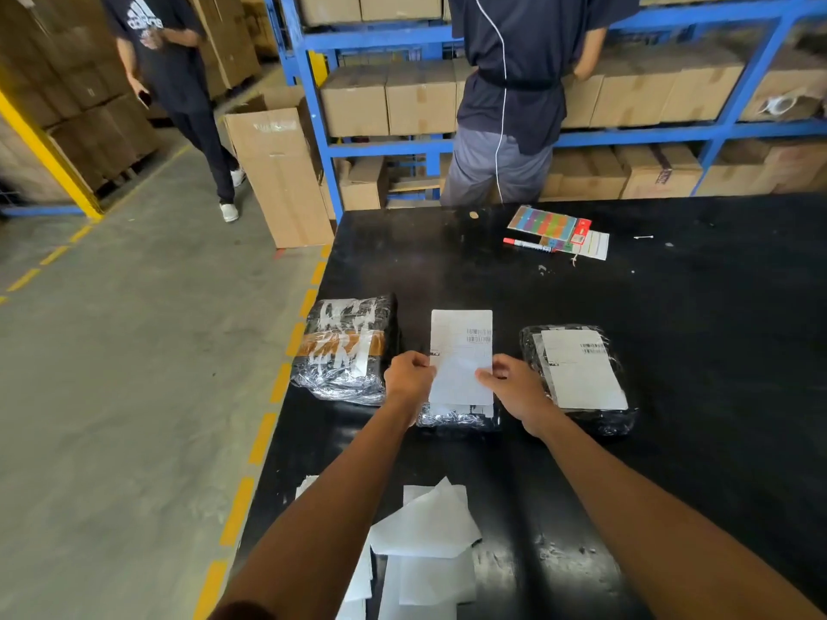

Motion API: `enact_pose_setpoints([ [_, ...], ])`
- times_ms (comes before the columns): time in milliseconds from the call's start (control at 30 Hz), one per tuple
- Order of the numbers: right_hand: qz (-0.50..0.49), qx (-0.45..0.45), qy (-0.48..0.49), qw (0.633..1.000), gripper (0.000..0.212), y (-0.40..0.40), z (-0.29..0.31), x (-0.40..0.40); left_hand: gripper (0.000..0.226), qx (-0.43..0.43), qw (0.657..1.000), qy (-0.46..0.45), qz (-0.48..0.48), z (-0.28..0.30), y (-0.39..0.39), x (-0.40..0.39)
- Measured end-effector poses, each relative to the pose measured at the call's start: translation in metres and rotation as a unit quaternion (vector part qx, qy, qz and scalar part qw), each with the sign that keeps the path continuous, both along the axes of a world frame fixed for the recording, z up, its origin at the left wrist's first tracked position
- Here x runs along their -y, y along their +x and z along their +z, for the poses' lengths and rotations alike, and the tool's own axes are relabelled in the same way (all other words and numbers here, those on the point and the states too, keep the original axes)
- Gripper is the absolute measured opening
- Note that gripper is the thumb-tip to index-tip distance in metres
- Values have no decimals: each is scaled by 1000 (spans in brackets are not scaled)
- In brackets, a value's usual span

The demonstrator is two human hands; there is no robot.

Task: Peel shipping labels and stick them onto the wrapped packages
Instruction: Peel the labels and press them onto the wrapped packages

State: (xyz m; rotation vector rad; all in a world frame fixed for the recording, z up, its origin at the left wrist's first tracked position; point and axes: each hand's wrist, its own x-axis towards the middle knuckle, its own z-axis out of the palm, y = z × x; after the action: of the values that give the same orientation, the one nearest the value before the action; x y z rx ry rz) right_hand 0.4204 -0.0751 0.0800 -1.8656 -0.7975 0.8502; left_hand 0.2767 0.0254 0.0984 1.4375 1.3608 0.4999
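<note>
Packages line our tabletop: the left package looks unlabelled; at the middle package our left hand and right hand pinch a shipping label, peeling it; the right package is labelled.

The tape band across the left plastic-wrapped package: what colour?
Brown tape band, seen in the head view.

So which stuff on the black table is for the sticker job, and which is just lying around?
For the job:
- label, pinched by left hand and right hand
- middle package under it
- left package, no label yet
- right package, already labelled
- peeled backing sheets

Just lying about:
- red marker
- colourful sticker sheets
</note>
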Motion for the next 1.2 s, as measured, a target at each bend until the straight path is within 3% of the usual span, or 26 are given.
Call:
enact_pose_setpoints([
  [133, 14, 19, -34, 999, 14, 3, -14, -10, 17, -39, 999, -7, 9, -22, 6, -12],
  [267, 13, 52, -70, 996, 28, 5, -31, -16, 10, -57, 998, -16, 12, -43, 13, -18],
  [433, 13, 96, -103, 990, 19, 7, -42, -18, 18, -77, 997, -22, 10, -66, 18, -22],
  [667, 1, 119, -99, 988, 17, 1, -48, -19, 11, -89, 996, -1, 3, -68, 18, -20],
  [833, -10, 142, -85, 986, 17, -5, -49, -17, 37, -82, 995, -8, -51, -71, 14, -21],
  [1200, -65, 216, -78, 971, 30, -20, -61, -12, 32, -88, 992, 65, -61, -73, 16, -8],
])
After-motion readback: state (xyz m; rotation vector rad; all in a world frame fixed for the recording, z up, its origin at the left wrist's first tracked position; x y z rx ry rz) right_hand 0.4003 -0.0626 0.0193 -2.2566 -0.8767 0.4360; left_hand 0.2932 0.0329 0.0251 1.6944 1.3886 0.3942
